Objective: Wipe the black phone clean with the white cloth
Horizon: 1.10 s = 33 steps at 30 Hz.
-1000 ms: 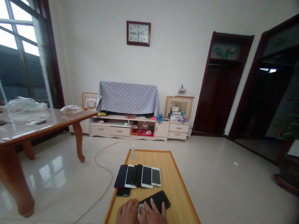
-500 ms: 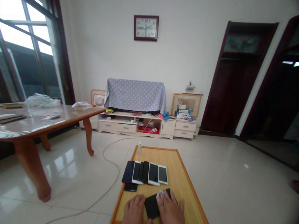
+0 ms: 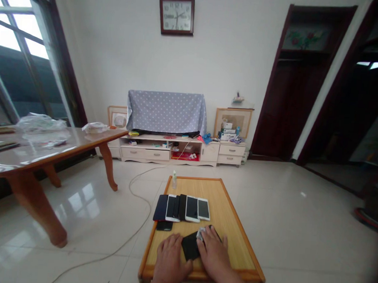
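Black phone (image 3: 190,246) between hands, left hand (image 3: 170,260) flat, right hand (image 3: 212,255) apparently pinching white cloth (image 3: 200,234), bamboo table edge (image 3: 200,275) close

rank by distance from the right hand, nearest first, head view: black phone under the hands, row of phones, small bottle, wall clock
From the right hand:
1. black phone: touching it, on its left
2. row of phones: just ahead
3. small bottle: beyond the row, ahead and left
4. wall clock: high on the far wall, farthest
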### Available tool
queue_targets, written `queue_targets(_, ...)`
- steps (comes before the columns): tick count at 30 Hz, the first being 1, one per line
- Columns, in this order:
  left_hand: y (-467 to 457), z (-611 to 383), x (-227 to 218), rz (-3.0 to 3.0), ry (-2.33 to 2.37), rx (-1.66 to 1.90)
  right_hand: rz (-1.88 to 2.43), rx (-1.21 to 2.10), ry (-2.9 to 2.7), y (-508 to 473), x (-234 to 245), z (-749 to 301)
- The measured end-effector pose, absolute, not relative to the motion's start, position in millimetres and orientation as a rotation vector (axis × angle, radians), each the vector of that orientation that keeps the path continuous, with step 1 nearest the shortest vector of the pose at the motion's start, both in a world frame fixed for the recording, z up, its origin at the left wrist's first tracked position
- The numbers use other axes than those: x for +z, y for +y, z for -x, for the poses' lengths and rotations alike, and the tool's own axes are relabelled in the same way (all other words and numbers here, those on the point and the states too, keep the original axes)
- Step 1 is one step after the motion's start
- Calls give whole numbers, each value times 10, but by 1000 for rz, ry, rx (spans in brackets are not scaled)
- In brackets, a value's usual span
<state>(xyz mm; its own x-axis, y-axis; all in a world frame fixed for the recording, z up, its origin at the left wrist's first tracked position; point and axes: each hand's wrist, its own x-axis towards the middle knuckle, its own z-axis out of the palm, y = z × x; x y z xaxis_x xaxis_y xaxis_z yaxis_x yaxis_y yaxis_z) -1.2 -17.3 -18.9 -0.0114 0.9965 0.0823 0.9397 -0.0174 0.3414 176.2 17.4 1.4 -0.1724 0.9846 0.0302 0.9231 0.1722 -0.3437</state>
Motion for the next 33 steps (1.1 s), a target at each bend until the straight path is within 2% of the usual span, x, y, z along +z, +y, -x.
queue_targets(8, -148, -13, -202, -2091, 2065, 492, 1537, 404, -2346, -67, -34, -1542)
queue_targets(15, -152, -25, -160, -2087, 2024, 485, 1896, 368, -2209, 225, 41, -1733)
queue_targets(22, -136, -5, -236, -2105, 2051, 556, 1543, 451, -2417, 69, -36, -1525)
queue_targets(28, -132, 0, -235, -2112, 2038, 526, 1870, 439, -2269, 223, 29, -1595)
queue_targets(33, -103, -15, -249, -2100, 2064, 544, 1612, 505, -2372, 132, -30, -1533)
